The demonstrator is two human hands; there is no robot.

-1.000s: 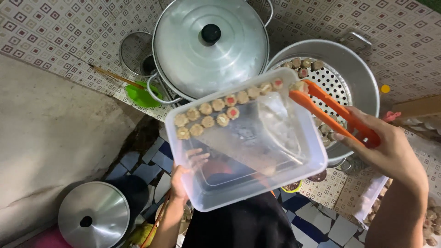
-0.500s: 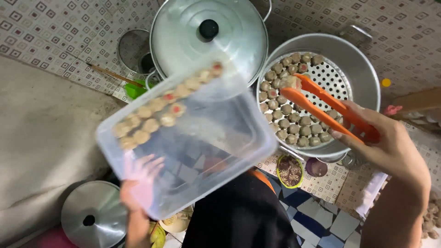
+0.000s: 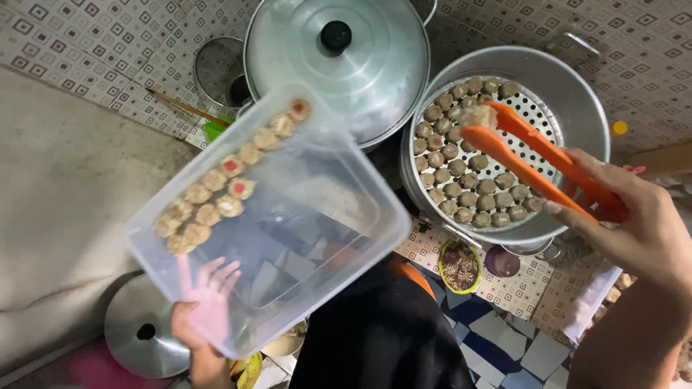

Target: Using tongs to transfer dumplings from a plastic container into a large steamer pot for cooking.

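Observation:
My left hand (image 3: 205, 306) holds a clear plastic container (image 3: 317, 230) from underneath, tilted, with a row of dumplings (image 3: 223, 191) along its far edge. My right hand (image 3: 634, 223) grips orange tongs (image 3: 537, 155), and their tips pinch one dumpling (image 3: 477, 117) above a round metal steamer (image 3: 577, 94). The steamer's perforated tray is packed with several small brownish dumplings (image 3: 468, 180). The container hangs to the left of the steamer, apart from it.
A large pot with a domed metal lid (image 3: 335, 61) sits behind the container. A smaller strainer (image 3: 220, 72) and a green utensil (image 3: 213, 130) lie at its left. Another metal lid (image 3: 137, 335) rests low on the left. Patterned tiles cover the counter.
The container has swung left and down, away from the steamer. The tongs moved off the container's edge to over the steamer tray and now pinch a dumpling.

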